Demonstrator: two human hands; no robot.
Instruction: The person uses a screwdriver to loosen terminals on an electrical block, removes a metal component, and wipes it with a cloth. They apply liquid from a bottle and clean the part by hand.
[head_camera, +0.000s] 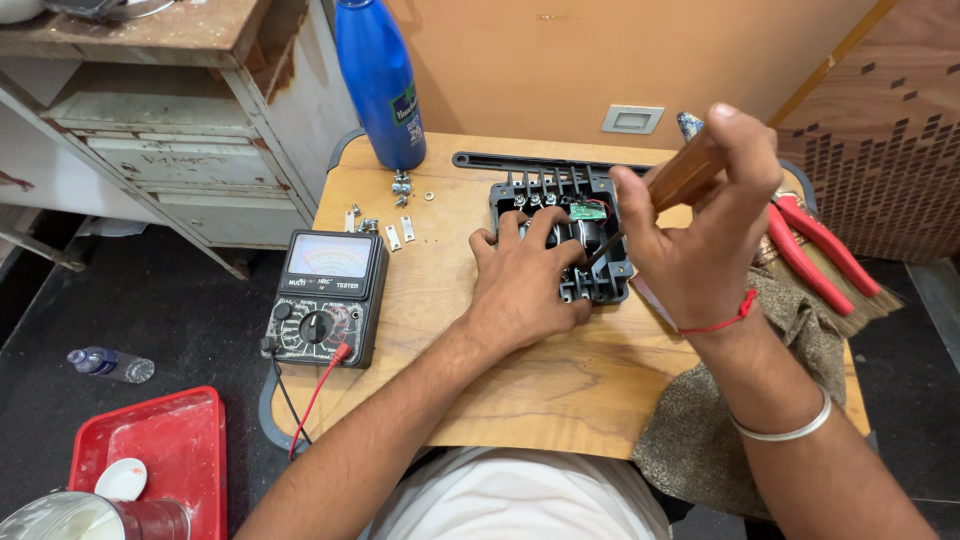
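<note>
Wooden table is under your arms. Your left hand presses flat, fingers spread, on a black box with wires near the far edge. Your right hand is closed tight on a screwdriver with a wooden handle, its tip poking into the box. A black meter sits by the left edge. A blue bottle stands at the far left corner.

Black housing's middle under left hand; screwdriver tip hidden behind fingers.
</note>
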